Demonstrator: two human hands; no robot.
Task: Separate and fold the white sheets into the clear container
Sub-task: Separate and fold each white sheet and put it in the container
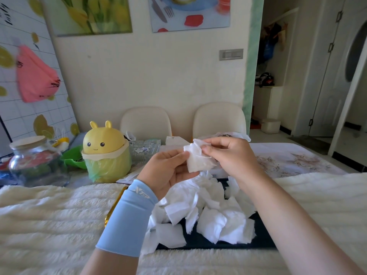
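Left hand (168, 171): pinching the sheet (195, 161) by its left edge.
Right hand (230, 153): pinching its top right corner.
Sheet: raised between them, above the pile (208, 211).
Clear dish (145, 148): farther back, leftward; left hand nearer.

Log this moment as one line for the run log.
stage: separating a sheet | left hand: pinches white sheet | right hand: pinches same sheet | sheet pile: on dark surface below hands

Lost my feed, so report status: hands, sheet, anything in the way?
Status: left hand and right hand both pinching one white sheet, raised. Below, pile of loose sheets on dark tray. Nothing blocking the hands.
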